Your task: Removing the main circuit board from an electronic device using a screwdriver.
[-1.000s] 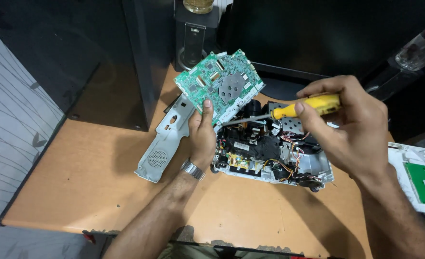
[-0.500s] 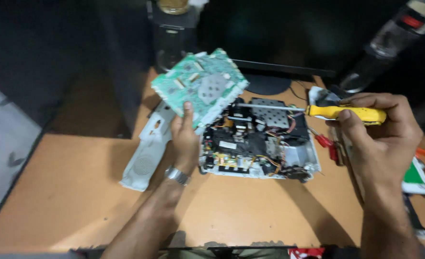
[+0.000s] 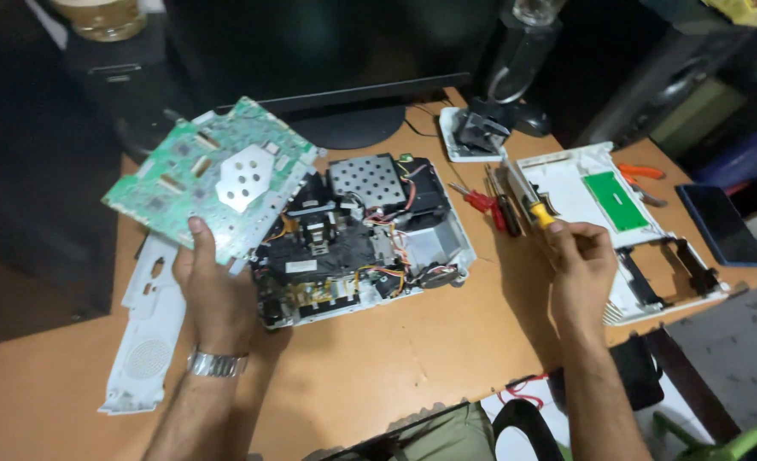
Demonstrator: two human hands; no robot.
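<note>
My left hand [image 3: 212, 286] grips the near edge of a green circuit board [image 3: 212, 175], tilted up above the left side of an opened white device [image 3: 357, 239] full of black parts and wires. My right hand [image 3: 583, 265] is off to the right of the device, fingers closed round a yellow-handled screwdriver [image 3: 528, 201] whose shaft points away toward the back of the table. A metal watch sits on my left wrist.
A long white cover panel [image 3: 152, 329] lies left of the device. Red-handled tools [image 3: 485, 203] lie beside the device, and a white housing with a green board [image 3: 617, 213] sits at right. A dark monitor stand [image 3: 344, 128] stands behind. A tablet [image 3: 724, 226] lies far right.
My right hand has drawn the screwdriver away from the device, out to the right. The view has swung right. My left hand still holds the board raised.
</note>
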